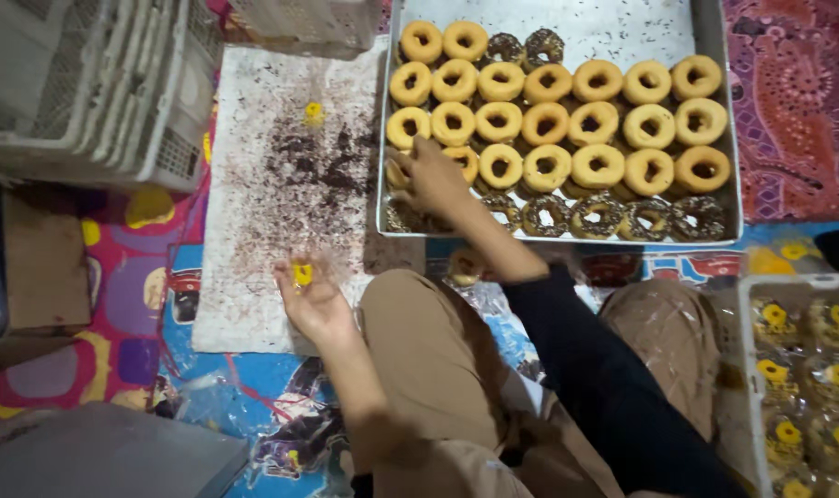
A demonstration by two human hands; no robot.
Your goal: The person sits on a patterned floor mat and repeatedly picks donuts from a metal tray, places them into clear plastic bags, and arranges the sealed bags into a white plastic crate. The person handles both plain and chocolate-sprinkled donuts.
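Donut in tray: right hand grasping it, lift pending; left hand pinching yellow sticker, needs applying after bagging.

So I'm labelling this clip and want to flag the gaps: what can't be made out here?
- Head view: the right hand covers the doughnut it reaches in the tray.
- The yellow piece in the left hand is too small to identify.
- The wrapped doughnuts run off the right and bottom edges.
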